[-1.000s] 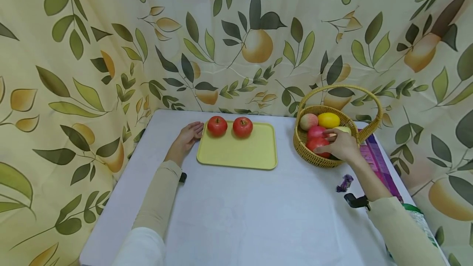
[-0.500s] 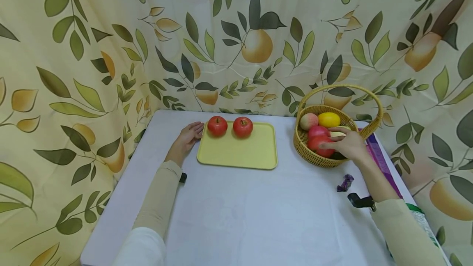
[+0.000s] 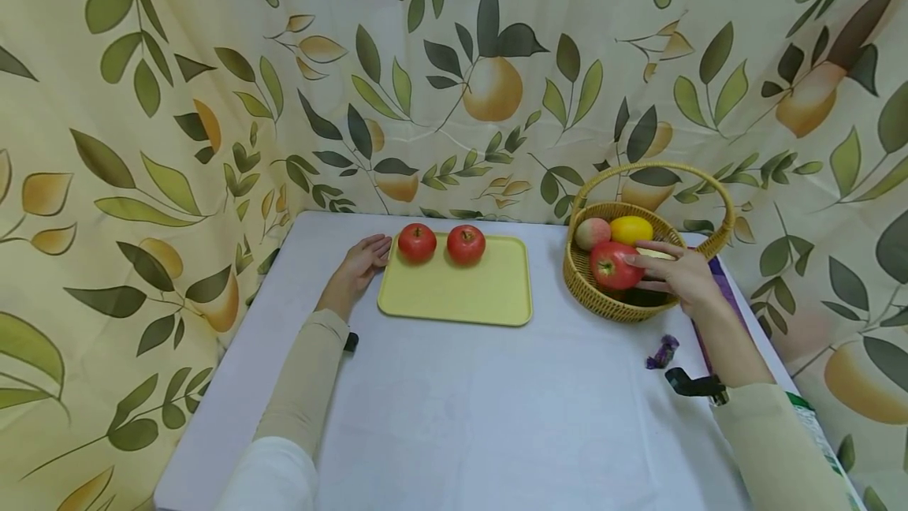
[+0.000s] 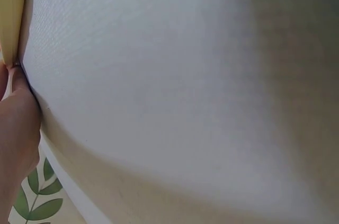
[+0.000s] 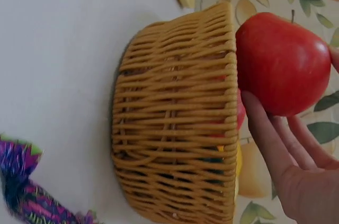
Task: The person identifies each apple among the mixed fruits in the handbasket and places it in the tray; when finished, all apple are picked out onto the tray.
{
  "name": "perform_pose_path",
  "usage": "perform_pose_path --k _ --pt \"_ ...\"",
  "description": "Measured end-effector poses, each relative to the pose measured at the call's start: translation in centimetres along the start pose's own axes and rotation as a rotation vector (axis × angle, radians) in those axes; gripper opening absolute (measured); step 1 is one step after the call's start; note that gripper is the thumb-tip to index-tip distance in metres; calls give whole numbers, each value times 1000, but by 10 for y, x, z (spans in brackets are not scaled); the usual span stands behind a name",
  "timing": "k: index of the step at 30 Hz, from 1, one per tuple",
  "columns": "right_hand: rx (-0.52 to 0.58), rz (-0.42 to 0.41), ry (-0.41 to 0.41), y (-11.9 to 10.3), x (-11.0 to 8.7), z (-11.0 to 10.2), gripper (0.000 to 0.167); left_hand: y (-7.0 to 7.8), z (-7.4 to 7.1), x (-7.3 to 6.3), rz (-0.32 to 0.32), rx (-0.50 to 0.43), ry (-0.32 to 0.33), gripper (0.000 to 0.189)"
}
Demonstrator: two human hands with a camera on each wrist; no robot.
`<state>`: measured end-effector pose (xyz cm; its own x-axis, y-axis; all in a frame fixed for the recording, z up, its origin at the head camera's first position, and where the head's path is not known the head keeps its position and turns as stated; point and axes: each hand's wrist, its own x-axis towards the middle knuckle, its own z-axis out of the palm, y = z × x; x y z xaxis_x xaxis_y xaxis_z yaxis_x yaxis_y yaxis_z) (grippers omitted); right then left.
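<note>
My right hand point(image 3: 681, 270) holds a red apple point(image 3: 615, 265) between fingers and thumb over the wicker basket point(image 3: 617, 309). In the right wrist view this apple point(image 5: 286, 65), stem showing, is raised to the basket rim point(image 5: 230, 113). A peach point(image 3: 593, 234), a yellow lemon point(image 3: 631, 230) and a pale yellow fruit partly behind my fingers lie inside. My left hand point(image 3: 362, 262) rests with extended fingertips at the left edge of the yellow tray point(image 3: 454, 294). On the tray's far side sit two red round fruits, one left point(image 3: 417, 244) and one right point(image 3: 466, 245).
A purple candy wrapper point(image 3: 663, 352) lies in front of the basket. Purple packaging point(image 3: 727, 298) and a green-and-white pack point(image 3: 809, 424) line the table's right edge, partly behind the right arm. The basket's handle point(image 3: 660, 166) arches up behind the fruit. A patterned curtain point(image 3: 454, 101) hangs behind the table.
My right hand, first reaching among the fruit, has gripped the red apple, turned it and lifted it; it now covers the other red fruit. The left hand and tray stayed put.
</note>
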<state>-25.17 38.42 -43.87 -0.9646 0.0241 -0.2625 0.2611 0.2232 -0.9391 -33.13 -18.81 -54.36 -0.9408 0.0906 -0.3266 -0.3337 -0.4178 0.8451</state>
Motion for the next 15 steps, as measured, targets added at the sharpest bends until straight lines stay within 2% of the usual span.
perform_pose_path --k 4,7,12,15 --pt "236 30 -66 -3 -1 -1 38 0 0 -1 4 1 -1 82" --pt "345 38 -132 -7 -3 2 16 -1 0 0 7 6 -3 82" --pt "447 43 -211 -18 -5 15 12 -2 0 2 10 7 6 82" --pt "495 48 -231 -23 -5 24 11 -4 -1 2 14 7 6 82"
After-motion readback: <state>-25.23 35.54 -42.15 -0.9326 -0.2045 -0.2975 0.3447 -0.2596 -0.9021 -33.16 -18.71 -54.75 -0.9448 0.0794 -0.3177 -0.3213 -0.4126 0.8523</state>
